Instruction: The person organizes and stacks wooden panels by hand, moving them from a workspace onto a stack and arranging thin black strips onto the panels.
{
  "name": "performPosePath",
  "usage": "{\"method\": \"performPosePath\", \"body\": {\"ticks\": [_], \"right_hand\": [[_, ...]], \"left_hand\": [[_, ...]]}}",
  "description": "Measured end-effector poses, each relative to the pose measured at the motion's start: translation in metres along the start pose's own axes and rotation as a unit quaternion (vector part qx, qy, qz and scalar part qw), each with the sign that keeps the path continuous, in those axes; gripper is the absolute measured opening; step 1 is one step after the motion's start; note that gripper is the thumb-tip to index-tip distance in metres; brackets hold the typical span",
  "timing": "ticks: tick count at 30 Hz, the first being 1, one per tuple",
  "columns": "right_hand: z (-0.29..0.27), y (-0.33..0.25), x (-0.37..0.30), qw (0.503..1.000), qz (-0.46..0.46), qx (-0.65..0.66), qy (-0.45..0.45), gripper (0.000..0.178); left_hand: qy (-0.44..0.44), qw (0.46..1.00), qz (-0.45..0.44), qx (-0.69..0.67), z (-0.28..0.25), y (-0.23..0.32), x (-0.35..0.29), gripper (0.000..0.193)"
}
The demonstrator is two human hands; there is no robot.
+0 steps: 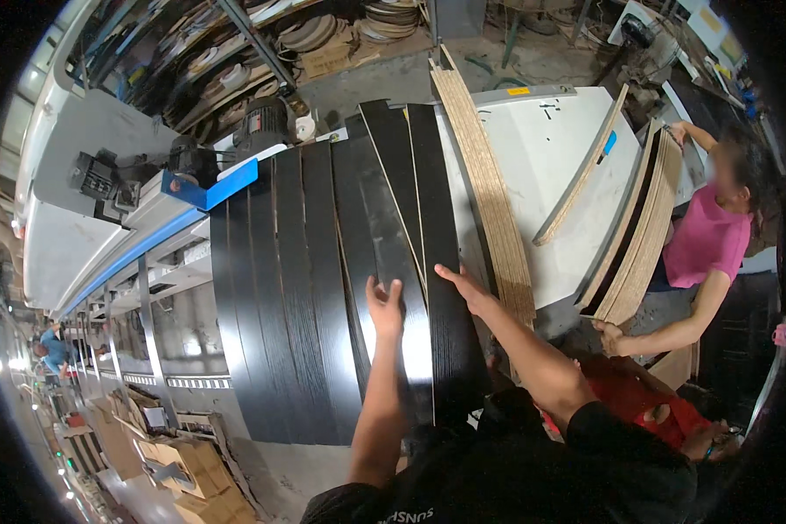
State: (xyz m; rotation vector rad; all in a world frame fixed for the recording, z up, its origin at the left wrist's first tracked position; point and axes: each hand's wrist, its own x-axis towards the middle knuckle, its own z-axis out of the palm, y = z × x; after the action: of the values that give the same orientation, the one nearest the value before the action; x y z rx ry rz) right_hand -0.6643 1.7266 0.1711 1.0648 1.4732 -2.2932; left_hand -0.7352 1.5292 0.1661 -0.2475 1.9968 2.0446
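Note:
Long black boards (289, 288) with a fine grain lie side by side on the worktable in front of me. Over their middle is my left hand (383, 307), its thumb and fingers apart and nothing held in it. My right hand (463, 288) reaches to the outermost black board (446, 349) on the right, fingers stretched across its right edge. Whether it presses on the board I cannot tell. This board and a slanted black board (391, 144) next to it rest over the others at the far end, with pale gaps between them.
Right of the boards stands a stack of chipboard strips (487, 166) on a white table (533, 131). A single strip (583, 170) and a blue-handled tool (607, 144) lie there too. A pink-shirted co-worker (712, 231) grips more strips (642, 240). A red-shirted person (629, 397) is close on my right; machinery (105, 175) stands left.

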Motion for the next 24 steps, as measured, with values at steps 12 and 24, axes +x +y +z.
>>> {"method": "performPosePath", "body": {"ticks": [12, 24], "right_hand": [[0.009, 0.011, -0.023, 0.996, 0.069, 0.048, -0.003, 0.13], [0.002, 0.029, -0.007, 0.983, 0.114, 0.13, -0.06, 0.117]], "left_hand": [[-0.059, 0.996, -0.051, 0.048, -0.016, -0.014, 0.015, 0.044], [-0.018, 0.903, 0.075, 0.422, 0.003, 0.009, 0.021, 0.054]]}}
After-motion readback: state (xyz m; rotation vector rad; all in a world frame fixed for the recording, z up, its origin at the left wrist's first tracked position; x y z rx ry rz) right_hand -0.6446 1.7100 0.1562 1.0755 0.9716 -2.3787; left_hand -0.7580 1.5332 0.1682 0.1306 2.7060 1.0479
